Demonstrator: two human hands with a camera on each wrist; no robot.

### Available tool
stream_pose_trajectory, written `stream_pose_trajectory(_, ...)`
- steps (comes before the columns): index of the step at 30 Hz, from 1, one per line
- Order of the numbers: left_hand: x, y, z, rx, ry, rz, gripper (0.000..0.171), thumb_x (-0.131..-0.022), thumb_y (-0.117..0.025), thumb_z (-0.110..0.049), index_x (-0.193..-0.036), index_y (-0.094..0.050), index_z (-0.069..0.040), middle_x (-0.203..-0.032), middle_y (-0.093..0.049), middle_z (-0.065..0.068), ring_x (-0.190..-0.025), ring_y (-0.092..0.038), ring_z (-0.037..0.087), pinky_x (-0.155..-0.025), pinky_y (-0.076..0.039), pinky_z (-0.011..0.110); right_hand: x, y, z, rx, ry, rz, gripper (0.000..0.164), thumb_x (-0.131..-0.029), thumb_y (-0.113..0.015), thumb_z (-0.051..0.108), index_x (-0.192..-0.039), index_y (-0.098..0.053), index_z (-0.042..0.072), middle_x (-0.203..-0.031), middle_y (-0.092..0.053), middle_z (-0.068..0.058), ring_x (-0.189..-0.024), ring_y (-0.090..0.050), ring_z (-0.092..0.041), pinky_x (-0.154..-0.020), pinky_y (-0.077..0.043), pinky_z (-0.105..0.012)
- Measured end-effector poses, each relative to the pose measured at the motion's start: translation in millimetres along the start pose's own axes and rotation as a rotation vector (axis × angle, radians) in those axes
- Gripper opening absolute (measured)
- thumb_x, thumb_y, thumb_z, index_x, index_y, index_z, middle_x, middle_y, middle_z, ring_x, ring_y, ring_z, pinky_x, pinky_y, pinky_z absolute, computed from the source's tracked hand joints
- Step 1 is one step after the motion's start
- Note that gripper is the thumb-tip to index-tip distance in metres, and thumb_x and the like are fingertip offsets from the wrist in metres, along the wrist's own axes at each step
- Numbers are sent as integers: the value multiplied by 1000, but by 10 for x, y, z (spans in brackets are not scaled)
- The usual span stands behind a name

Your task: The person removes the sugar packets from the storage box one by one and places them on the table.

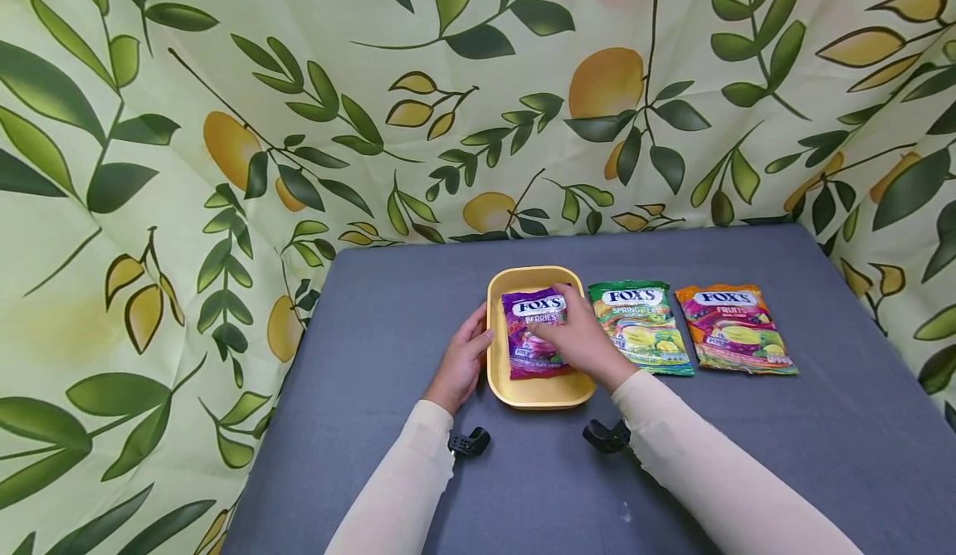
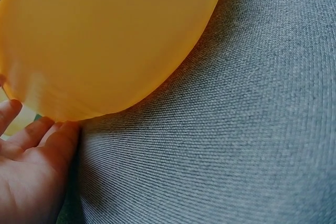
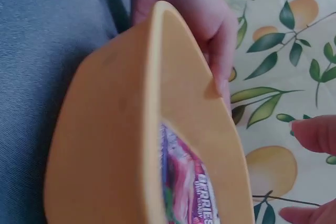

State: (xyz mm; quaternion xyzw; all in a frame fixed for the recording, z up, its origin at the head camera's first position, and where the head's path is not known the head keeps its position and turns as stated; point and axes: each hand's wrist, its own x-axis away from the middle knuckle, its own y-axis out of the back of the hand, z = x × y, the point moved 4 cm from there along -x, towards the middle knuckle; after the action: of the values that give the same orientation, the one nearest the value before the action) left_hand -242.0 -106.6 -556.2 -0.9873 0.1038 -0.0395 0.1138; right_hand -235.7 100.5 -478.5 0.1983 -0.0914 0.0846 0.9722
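A purple Fox's Berries candy bag [image 1: 534,335] lies in a yellow plastic tray [image 1: 541,393] on the table. My left hand [image 1: 459,362] rests against the tray's left side. In the left wrist view its extended fingers [image 2: 58,135] touch the outer wall. My right hand [image 1: 586,335] is over the right part of the bag, hiding some of it. The right wrist view shows its thumb and a finger [image 3: 317,135] spread apart, with nothing between them.
Right of the tray lie a green Fox's Spring Tea bag [image 1: 642,331] and an orange Fox's Fruits bag [image 1: 735,331], side by side. A leaf-and-fruit patterned cloth [image 1: 478,124] hangs behind the grey table [image 1: 388,306].
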Motion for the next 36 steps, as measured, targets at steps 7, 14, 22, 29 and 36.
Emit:
stream_pose_trajectory(7,-4,-4,4,-6,3,-3,59,-114,-50,-8,-171,-33,-3,-175,-32,14,-157,-35,30,-124,-34,47,-30,-62,-76,-62,-109,13,87,-104,-74,27,-170,-23,4,-168,-29,-28,-152,-32,-47,-123,-26,-68)
stream_pose_trajectory(14,-5,-8,3,-3,1,-2,59,-114,-49,-8,-170,-32,-1,-174,-32,16,-157,-35,33,-124,-35,49,-42,-68,-97,-51,-201,73,92,-104,-74,32,-171,-19,4,-168,-29,-30,-152,-33,-51,-120,-30,-72)
stream_pose_trajectory(22,-1,-3,14,-24,22,-11,59,-114,-50,-10,-171,-32,-4,-174,-33,16,-157,-36,33,-123,-36,49,-63,-85,-107,-78,-157,102,88,-103,-75,29,-171,-23,7,-169,-30,-25,-150,-35,-47,-121,-30,-70)
stream_pose_trajectory(29,8,12,18,-16,23,-25,60,-114,-51,-11,-170,-33,-3,-174,-33,18,-156,-37,35,-122,-37,50,-63,-39,-131,-97,-136,111,84,-103,-75,26,-171,-27,10,-170,-28,-26,-151,-33,-48,-121,-27,-72)
stream_pose_trajectory(36,12,11,24,-9,17,-18,59,-114,-49,-9,-170,-32,-2,-174,-33,18,-156,-38,34,-122,-37,48,-69,-12,-182,-124,-128,124,78,-103,-76,19,-170,-35,18,-170,-31,-21,-147,-38,-49,-118,-37,-69)
